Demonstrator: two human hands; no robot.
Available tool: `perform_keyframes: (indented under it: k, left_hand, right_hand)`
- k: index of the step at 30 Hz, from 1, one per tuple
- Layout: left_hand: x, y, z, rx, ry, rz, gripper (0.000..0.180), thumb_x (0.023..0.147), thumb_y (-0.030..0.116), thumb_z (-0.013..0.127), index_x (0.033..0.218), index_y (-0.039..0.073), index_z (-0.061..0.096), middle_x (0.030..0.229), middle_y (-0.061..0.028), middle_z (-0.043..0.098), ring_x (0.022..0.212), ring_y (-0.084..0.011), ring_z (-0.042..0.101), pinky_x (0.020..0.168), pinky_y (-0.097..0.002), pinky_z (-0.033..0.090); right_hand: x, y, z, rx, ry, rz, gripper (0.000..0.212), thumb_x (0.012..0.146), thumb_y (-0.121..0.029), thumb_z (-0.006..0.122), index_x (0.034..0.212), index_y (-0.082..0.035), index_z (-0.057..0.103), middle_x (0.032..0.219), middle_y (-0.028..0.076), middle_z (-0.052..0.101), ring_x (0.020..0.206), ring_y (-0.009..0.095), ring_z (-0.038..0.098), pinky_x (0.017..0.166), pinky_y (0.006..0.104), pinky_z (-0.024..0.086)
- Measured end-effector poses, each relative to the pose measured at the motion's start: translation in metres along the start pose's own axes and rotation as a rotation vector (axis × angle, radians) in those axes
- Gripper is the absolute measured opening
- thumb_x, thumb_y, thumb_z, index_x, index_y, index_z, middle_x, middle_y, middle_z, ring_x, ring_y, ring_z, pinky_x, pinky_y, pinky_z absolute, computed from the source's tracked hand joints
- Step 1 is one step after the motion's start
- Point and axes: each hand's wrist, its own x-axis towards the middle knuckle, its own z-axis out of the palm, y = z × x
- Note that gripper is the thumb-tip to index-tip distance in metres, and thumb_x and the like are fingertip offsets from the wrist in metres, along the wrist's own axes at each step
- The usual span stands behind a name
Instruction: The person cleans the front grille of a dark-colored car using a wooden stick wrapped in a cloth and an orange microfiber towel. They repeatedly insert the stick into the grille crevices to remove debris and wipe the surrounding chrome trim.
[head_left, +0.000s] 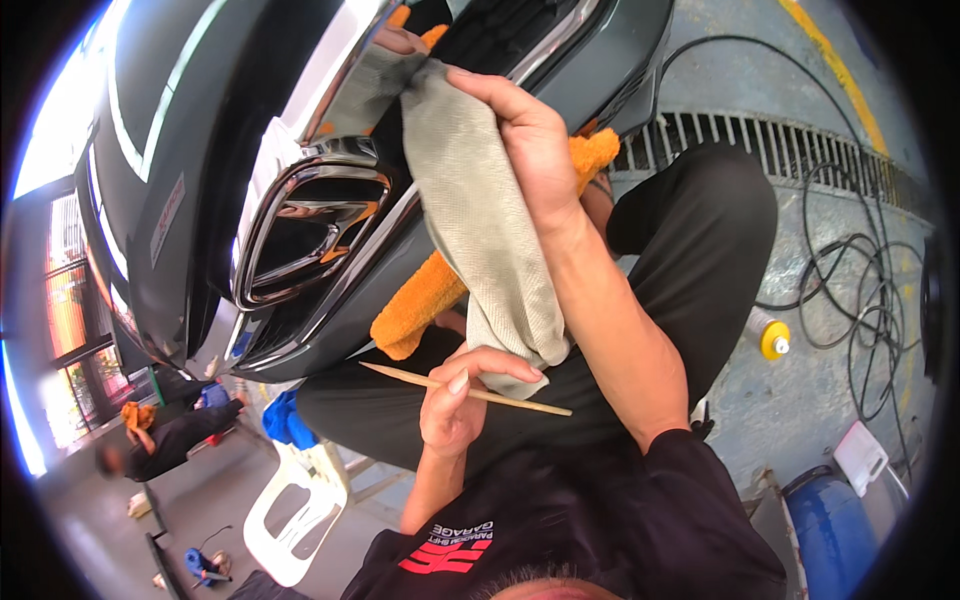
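My right hand (535, 140) is closed on a long grey cloth (470, 190), pressing its dark-stained upper end to the chrome trim (340, 90) of a dark car's front grille. The cloth hangs down toward my lap. Just below its lower end, my left hand (455, 405) pinches a thin pointed wooden stick (515, 402) between thumb and fingers. Its fingertips lie near or on the cloth's bottom; which, I cannot tell. An orange towel (420, 305) lies behind the cloth, between the bumper and my legs. Beside the cloth is the chrome-framed badge (310, 235).
A black hose (850, 300) lies coiled on the floor at right, beside a metal drain grate (760, 135). A yellow-capped bottle (772, 338) and a blue drum (830, 530) are also right. At left stand a white plastic chair (290, 520) and, farther off, another person (185, 440).
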Motion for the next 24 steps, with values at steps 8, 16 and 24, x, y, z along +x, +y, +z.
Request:
perform_keyframes:
  k: [8, 16, 24]
  left_hand:
    - [-0.002, -0.011, -0.008, -0.075, 0.119, -0.079, 0.069, 0.105, 0.045, 0.04, 0.103, -0.018, 0.069, 0.099, -0.028, 0.074, 0.098, -0.0333, 0.071, 0.098, -0.0398, 0.051]
    - [-0.011, -0.011, -0.005, -0.273, 0.212, -0.089, 0.072, 0.101, 0.045, 0.043, 0.101, -0.021, 0.071, 0.103, -0.0338, 0.075, 0.101, -0.0371, 0.073, 0.103, -0.0417, 0.051]
    - [-0.008, -0.013, -0.005, -0.112, 0.263, -0.107, 0.064, 0.108, 0.043, 0.042, 0.102, -0.015, 0.067, 0.1, -0.0255, 0.074, 0.1, -0.0319, 0.071, 0.099, -0.0407, 0.053]
  right_hand:
    - [-0.001, 0.014, 0.009, -1.123, 0.076, -0.134, 0.023, 0.103, -0.017, 0.066, 0.106, 0.005, 0.075, 0.088, -0.003, 0.071, 0.079, 0.005, 0.064, 0.071, 0.0231, 0.051]
    - [0.01, 0.03, 0.013, 0.19, 0.044, -0.223, 0.02, 0.107, -0.012, 0.056, 0.112, 0.0, 0.072, 0.094, 0.001, 0.072, 0.08, 0.007, 0.068, 0.07, 0.0252, 0.053]
    - [0.004, 0.028, 0.0, -0.732, 0.069, -0.189, 0.026, 0.104, -0.016, 0.065, 0.103, 0.008, 0.075, 0.089, -0.002, 0.071, 0.084, 0.004, 0.064, 0.077, 0.023, 0.05]
